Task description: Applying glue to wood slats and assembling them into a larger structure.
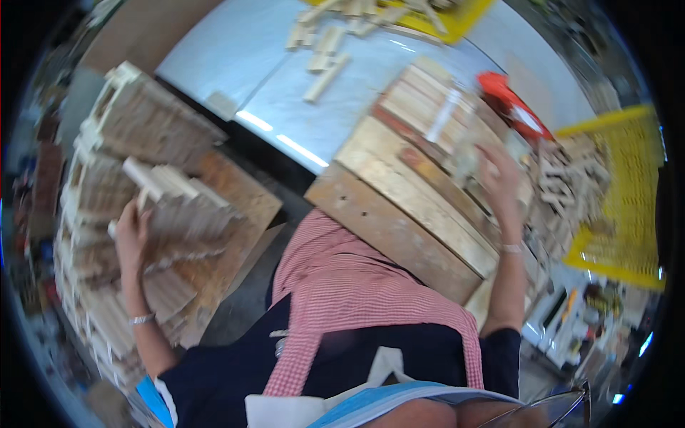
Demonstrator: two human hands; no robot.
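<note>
- Curling partly, the left hand [133, 234] is at the outer end of the wooden strips [182, 202]; whether it grips one or only touches, I cannot tell.
- These strips lie to the right of this hand, side by side, probably so that they stay orderly.
- The right hand [501, 177] has its fingers half bent over the planks [399, 232]; blur hides whether it holds something.
- Right of this hand are small wooden pieces [560, 189] and a yellow basket [621, 200], perhaps placed there for easy reach.

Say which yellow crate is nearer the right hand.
The right-side crate; the other crate, at the picture's top edge, lies farther from the right hand.
</note>
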